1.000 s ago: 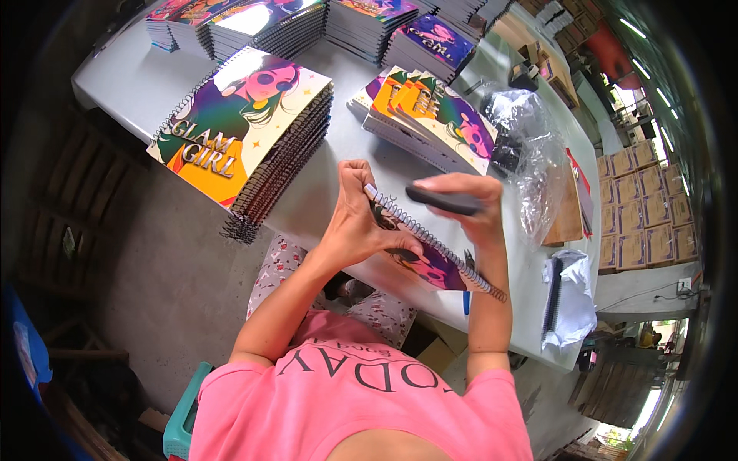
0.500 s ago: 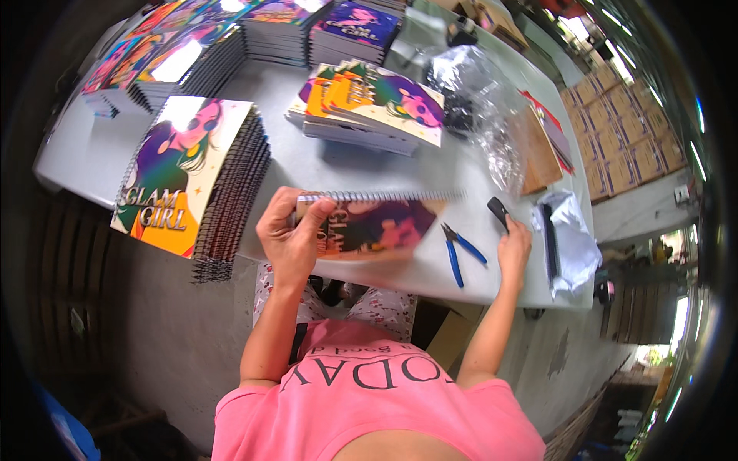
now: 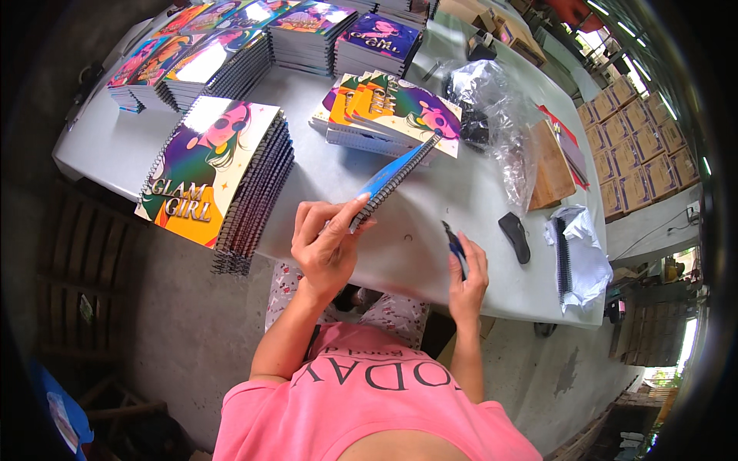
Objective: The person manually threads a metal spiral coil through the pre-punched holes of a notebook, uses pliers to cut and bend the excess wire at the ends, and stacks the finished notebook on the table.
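Note:
My left hand [image 3: 327, 246] is closed on one end of a spiral notebook [image 3: 393, 178], held tilted above the table with its wire coil facing me and a blue cover side showing. To the right, my right hand [image 3: 468, 286] grips small cutting pliers [image 3: 456, 246] with blue handles, their dark jaws pointing away from me. The pliers and the notebook are apart. Just right of that hand, a black oblong object [image 3: 514, 237] lies on the table; its kind is unclear. Beyond the held notebook sits a short pile of notebooks [image 3: 384, 107] with colourful covers.
A tall stack of spiral notebooks [image 3: 219, 169] stands at the left on the white table [image 3: 307, 184]. More notebook stacks [image 3: 300, 31] fill the far left. Clear plastic wrap [image 3: 503, 115], a brown board [image 3: 551, 165] and crumpled white paper with a black coil [image 3: 584, 261] lie at right.
My right hand has let go of the black oblong object, moved left and picked up the pliers. My left hand has turned the notebook so its coil faces me. The view has shifted slightly.

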`<state>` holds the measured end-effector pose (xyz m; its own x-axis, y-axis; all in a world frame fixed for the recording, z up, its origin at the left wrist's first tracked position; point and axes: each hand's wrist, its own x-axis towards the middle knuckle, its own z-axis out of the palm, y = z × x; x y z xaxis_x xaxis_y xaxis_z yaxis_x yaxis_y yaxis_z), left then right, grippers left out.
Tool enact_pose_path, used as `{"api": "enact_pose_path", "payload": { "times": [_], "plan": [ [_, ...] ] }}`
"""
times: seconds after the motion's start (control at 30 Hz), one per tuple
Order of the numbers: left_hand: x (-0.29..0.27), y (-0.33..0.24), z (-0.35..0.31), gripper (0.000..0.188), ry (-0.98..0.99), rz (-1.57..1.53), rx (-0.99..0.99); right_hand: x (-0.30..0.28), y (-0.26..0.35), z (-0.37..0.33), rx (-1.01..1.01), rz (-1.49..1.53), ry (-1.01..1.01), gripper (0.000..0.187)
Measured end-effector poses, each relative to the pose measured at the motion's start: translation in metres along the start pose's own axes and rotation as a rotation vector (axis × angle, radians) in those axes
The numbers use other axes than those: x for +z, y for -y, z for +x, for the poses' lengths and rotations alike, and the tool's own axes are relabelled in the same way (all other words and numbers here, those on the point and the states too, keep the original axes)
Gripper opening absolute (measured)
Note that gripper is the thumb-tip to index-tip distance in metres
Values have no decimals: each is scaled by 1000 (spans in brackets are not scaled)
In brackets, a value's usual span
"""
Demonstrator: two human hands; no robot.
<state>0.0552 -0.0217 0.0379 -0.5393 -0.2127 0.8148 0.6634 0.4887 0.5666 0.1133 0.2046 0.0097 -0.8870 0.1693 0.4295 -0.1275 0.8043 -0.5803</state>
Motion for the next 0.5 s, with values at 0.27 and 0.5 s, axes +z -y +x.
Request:
{"api": "enact_pose_path", "payload": {
  "times": [0.27,0.5],
  "plan": [
    [1,-6,-3,53,-6,-11,-20,-7,98,19,-437,199,144,36],
    [3,-5,-8,51,-9,-18,-15,1,93,13,-169,620,469,39]
  ]
}}
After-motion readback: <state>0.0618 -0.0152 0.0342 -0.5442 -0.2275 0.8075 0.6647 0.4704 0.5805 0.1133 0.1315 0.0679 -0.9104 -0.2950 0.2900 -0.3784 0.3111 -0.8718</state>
